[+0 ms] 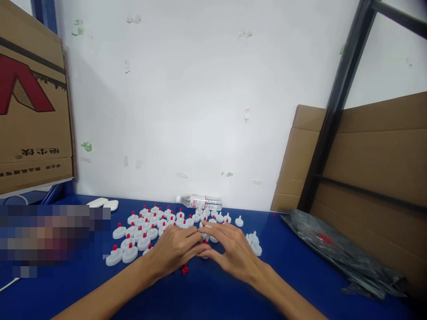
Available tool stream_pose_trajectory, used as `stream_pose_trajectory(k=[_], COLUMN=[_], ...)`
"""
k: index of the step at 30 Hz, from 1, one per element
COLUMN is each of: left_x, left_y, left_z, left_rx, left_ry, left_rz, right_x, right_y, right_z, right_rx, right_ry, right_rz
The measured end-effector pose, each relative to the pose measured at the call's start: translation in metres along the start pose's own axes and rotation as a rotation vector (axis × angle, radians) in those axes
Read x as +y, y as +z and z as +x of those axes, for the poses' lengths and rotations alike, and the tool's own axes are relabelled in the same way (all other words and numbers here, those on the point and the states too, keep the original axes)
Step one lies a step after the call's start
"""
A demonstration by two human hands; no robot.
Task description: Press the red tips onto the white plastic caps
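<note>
A small white cap (207,238), showing a bit of red, is sitting mid-scene over the worktop (283,271), the left hand (182,246) and right hand (230,249) both gripping it with their fingertips. Red-tipped caps (130,254) are standing left, loose red tips (184,269) lying near. A clear bottle (205,202) is lying far, its contents hard to make out; fingers are hiding most of the held cap, pixelation is masking the left, and the frame is cutting off a cardboard box (36,133)

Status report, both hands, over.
Left hand, right hand: close together at red-tipped white lid, mostly hidden. Other lids crowded behind. Loose red pieces near left hand.
</note>
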State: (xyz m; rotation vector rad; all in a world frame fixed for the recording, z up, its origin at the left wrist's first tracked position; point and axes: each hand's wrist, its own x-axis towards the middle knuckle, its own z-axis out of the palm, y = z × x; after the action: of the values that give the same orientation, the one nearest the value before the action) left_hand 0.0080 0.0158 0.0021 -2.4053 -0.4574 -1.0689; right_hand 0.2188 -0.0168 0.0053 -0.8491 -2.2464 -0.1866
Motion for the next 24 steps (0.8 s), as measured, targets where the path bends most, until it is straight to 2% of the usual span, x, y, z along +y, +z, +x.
stream_pose_trajectory(k=[8,15,24], left_x=[-0.003,-0.002,0.001], left_y=[0.003,0.004,-0.006], left_z=[-0.004,-0.004,0.005], left_rx=[-0.026,-0.021,-0.038], left_ry=[0.023,-0.002,-0.165], left_rz=[-0.017,0.005,-0.098], right_x=[-0.009,-0.001,0.003], right_y=[-0.004,-0.005,-0.006], right_z=[0.002,0.003,0.002], right_rx=[-0.002,-0.016,-0.1], right_ry=[0.058,0.082,0.088], right_rz=[0.112,0.154,0.006])
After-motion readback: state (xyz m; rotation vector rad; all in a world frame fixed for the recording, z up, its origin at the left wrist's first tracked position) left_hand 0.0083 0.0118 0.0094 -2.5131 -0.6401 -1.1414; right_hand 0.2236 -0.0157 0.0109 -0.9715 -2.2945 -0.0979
